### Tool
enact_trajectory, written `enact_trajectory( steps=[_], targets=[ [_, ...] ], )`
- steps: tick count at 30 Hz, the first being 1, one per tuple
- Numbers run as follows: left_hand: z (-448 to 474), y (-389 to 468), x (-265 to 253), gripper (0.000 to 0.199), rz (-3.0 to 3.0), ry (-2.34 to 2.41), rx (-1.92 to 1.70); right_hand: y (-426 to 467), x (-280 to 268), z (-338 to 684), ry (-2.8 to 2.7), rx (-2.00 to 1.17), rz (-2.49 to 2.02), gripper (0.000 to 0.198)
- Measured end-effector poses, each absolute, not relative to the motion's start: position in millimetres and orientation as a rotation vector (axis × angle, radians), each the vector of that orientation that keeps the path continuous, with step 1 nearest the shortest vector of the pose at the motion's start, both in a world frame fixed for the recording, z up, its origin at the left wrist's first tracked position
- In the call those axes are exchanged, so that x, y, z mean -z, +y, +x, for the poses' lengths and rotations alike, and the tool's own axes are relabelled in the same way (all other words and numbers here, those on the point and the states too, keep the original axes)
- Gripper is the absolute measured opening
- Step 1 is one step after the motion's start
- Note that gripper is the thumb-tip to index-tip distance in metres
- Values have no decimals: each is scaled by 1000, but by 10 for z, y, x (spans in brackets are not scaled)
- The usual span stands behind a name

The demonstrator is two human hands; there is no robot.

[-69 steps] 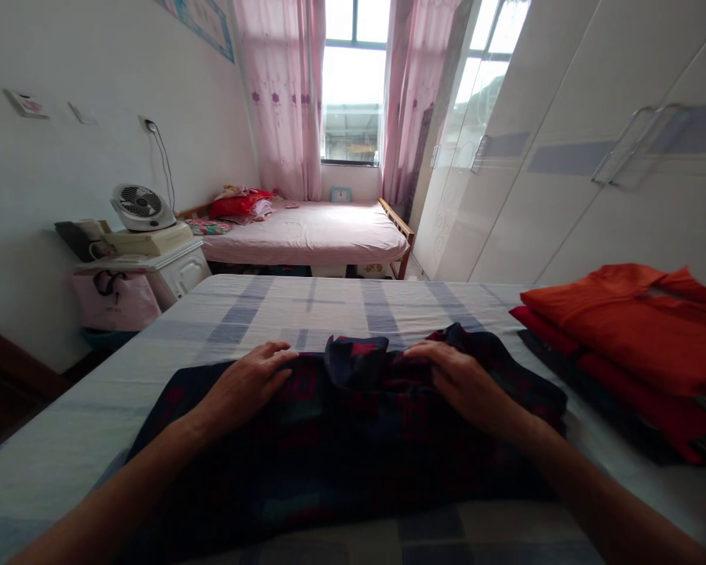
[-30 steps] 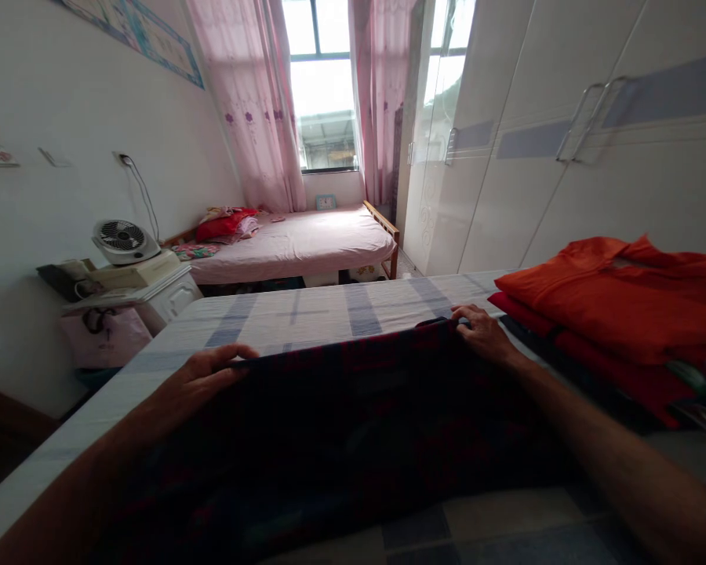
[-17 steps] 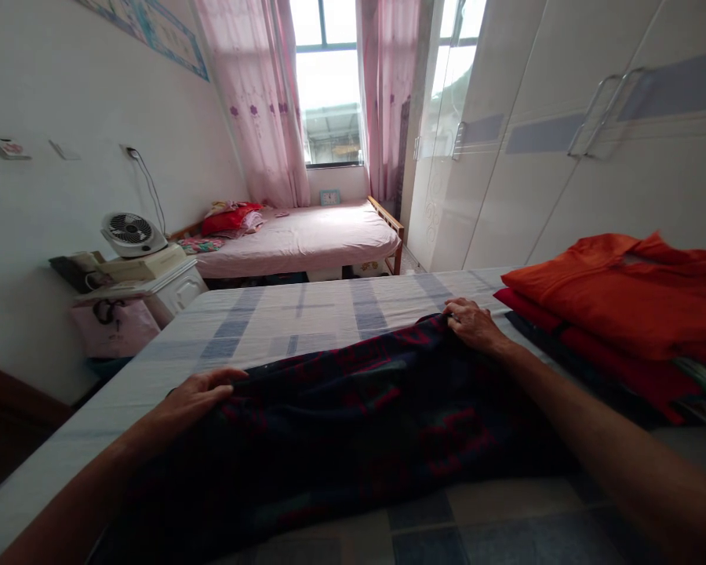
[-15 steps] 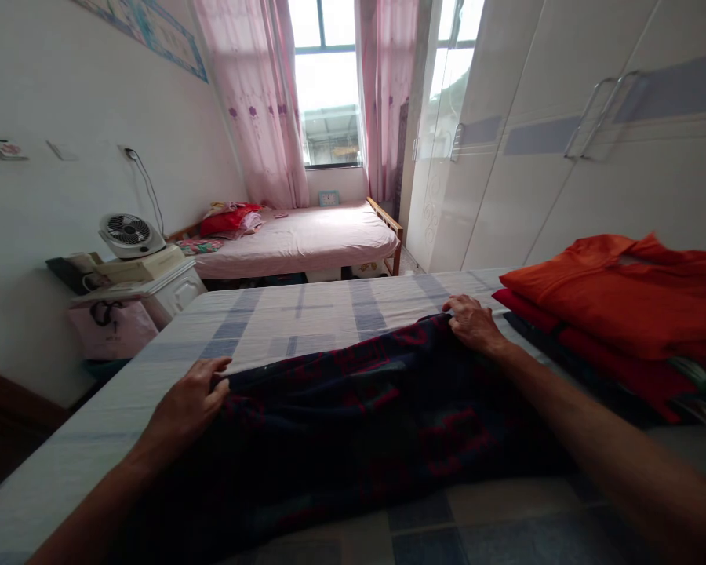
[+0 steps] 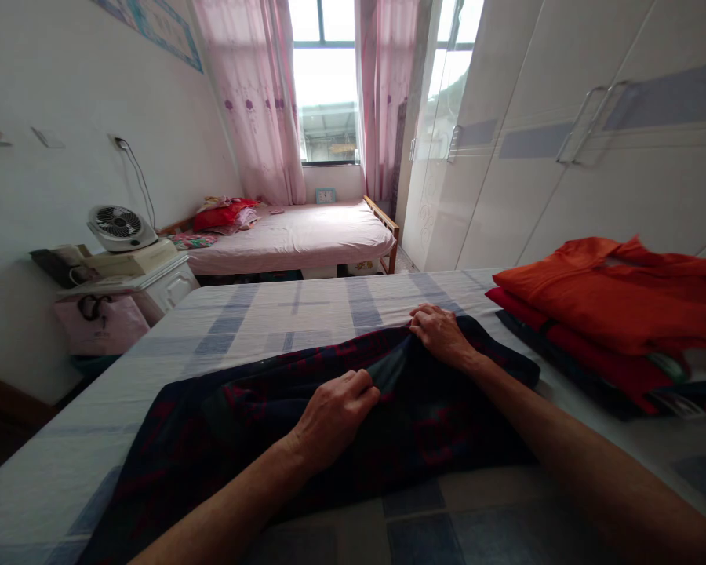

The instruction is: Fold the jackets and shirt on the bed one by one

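A dark navy garment with a red and green pattern [image 5: 223, 439] lies spread across the bed in front of me; its exact kind is unclear. My left hand [image 5: 336, 408] is closed over its middle, pinching a fold and pulling the cloth taut. At the garment's far edge, my right hand [image 5: 438, 333] has its fingers bent down on the fabric, gripping it near the fold. The cloth between the two hands is drawn into a greenish crease. Both thumbs are partly hidden.
To the right sits a stack of folded clothes with an orange top [image 5: 612, 294]. The checked bedsheet [image 5: 271, 314] lies under everything. Beyond are a smaller pink bed [image 5: 318, 231], a fan [image 5: 122, 226] on a white cabinet [image 5: 180, 286], and a white wardrobe [image 5: 506, 196].
My left hand has left the garment's far left corner and moved right to its middle, taking a fold. My right hand has shifted left along the far edge.
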State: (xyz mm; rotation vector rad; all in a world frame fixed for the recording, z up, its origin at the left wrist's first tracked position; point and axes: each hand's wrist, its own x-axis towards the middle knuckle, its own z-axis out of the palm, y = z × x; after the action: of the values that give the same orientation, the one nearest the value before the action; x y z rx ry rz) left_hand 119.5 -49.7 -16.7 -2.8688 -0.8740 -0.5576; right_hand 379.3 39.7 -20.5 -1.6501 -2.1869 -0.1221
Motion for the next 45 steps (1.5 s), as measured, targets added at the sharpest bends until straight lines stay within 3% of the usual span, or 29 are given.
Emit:
enact_trajectory(
  steps=[6, 9, 16, 21, 25, 28, 32, 41, 45],
  targets=[
    [961, -721, 202, 18, -2887, -697, 479, 362, 226, 3836, -2095, 94, -1742, 19],
    [579, -770, 222, 20, -2721, -952, 583, 317, 300, 3891, -2141, 82, -1706, 26],
    [-493, -867, 225, 30, -2390, -1637, 368, 346, 498, 4070, -2107, 54, -1772, 25],
    [-639, -981, 208, 20, -2220, -2046, 647, 351, 482, 4072, -2104, 43, -1745, 28],
    [-492, -983, 231, 42, -2133, -1823, 817, 206, 355, 4164, -1941, 180, -1802, 40],
    [-401, -958, 351, 51, -2344, -1578, 574, -42, 275, 4319, -1836, 257, -1973, 46],
    [-359, -922, 515, 51, -2480, -1536, 287, -457, 283, 4556, -1804, 108, -2222, 52],
    [396, -989, 273, 49, -2559, -1425, 602, -732, 301, 4904, -1522, -163, -2500, 78],
    [766, -977, 377, 53, -2632, -1460, 570, -654, 228, 4905, -1559, -363, -2441, 72]
  ],
)
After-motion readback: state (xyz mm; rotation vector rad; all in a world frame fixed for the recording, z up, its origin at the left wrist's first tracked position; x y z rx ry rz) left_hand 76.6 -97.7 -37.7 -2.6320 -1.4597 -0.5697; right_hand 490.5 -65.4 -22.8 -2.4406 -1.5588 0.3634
